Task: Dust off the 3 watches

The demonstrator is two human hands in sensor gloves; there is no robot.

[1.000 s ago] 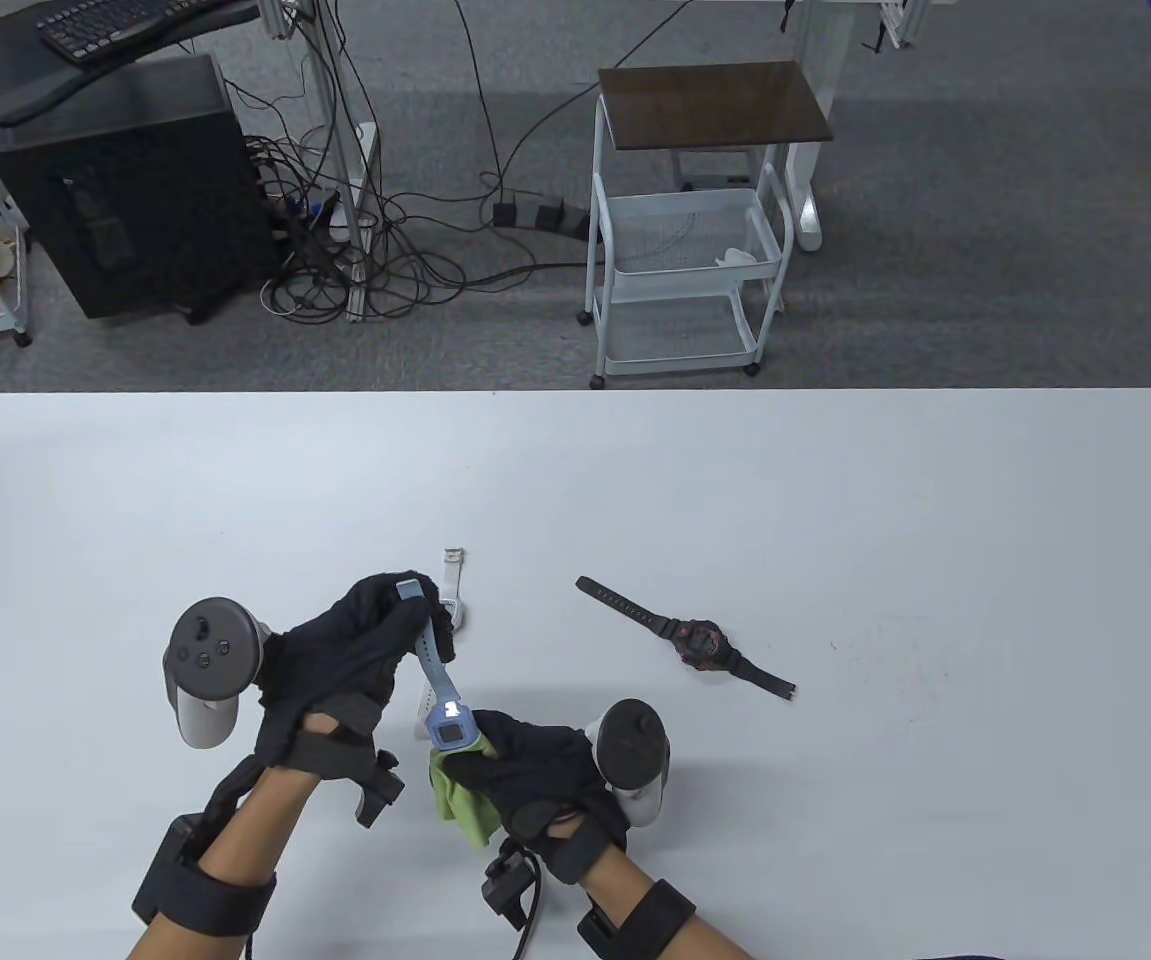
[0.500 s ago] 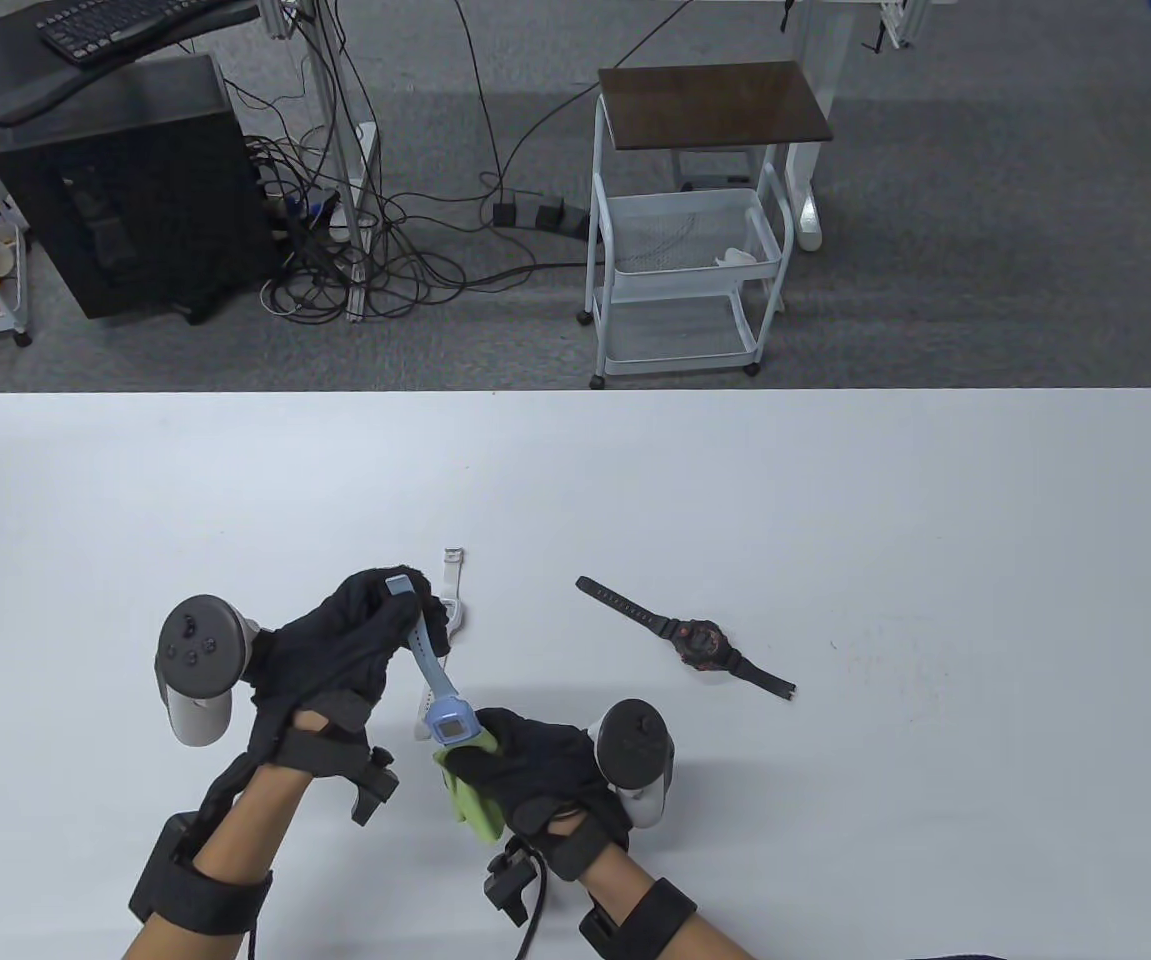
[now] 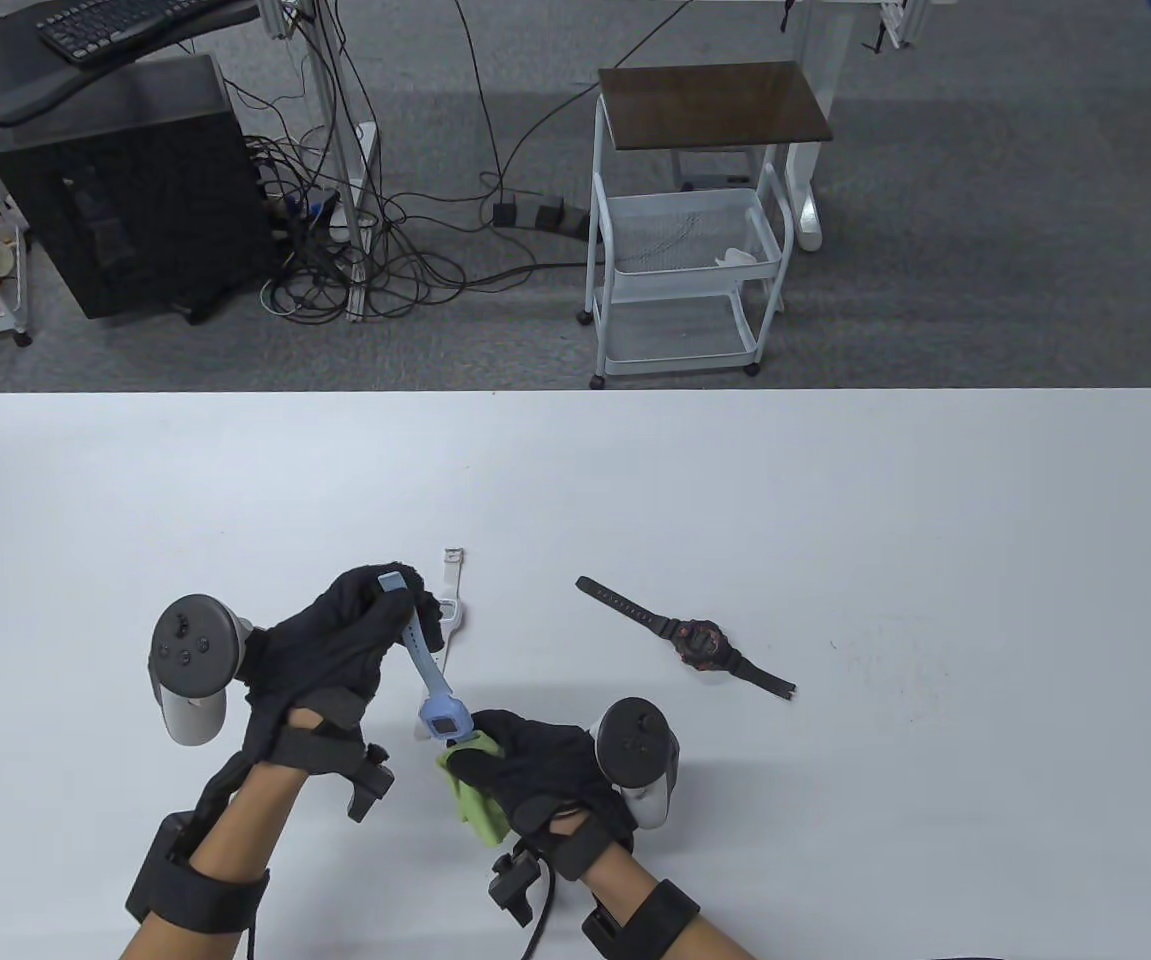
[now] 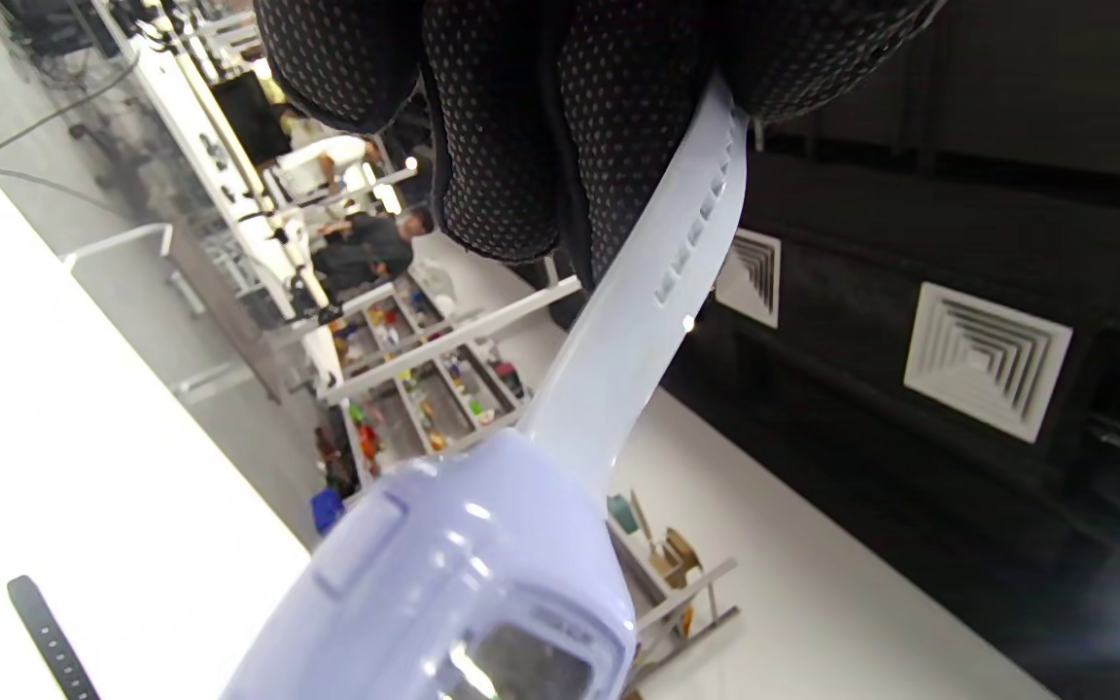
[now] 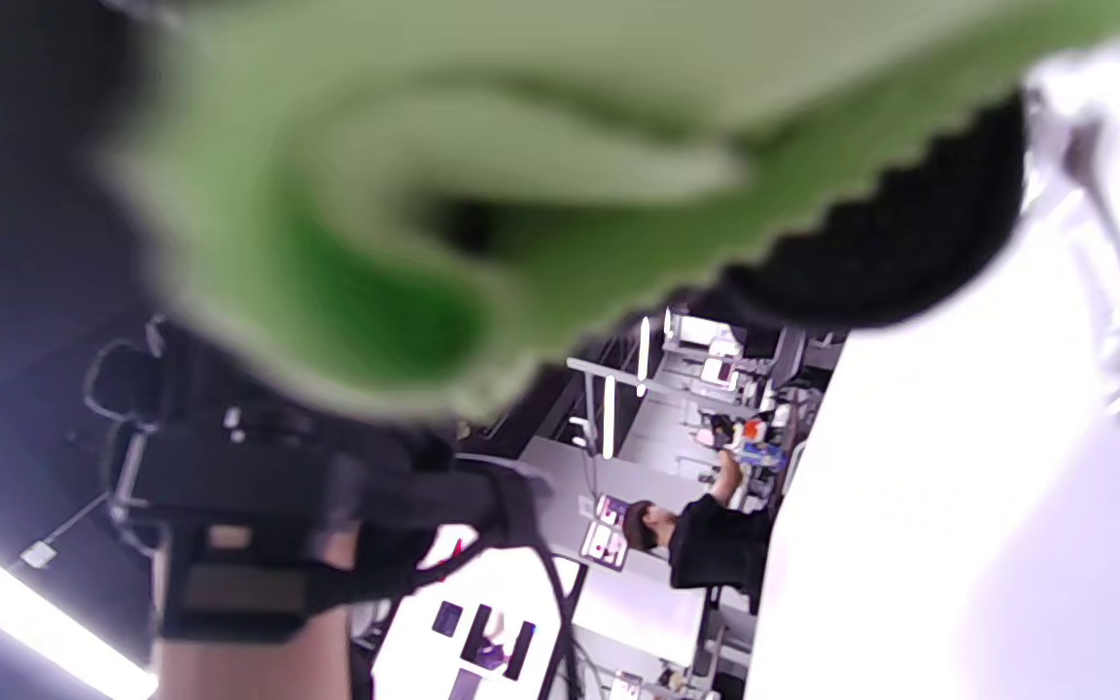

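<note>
Dusting of the blue watch (image 3: 432,680) is in hand: left hand (image 3: 335,640) pinches its strap aloft above the table, right hand (image 3: 535,765) clutches the green cloth (image 3: 475,805) against its case; next, probably the strap needs wiping.

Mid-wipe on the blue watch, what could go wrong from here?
The left hand pinches the blue watch only by its upper strap, so the green cloth's pressure from the right hand might swing or pull it loose. Dropped, it would likely land on the white watch lying beneath. The black watch looks clear.
</note>
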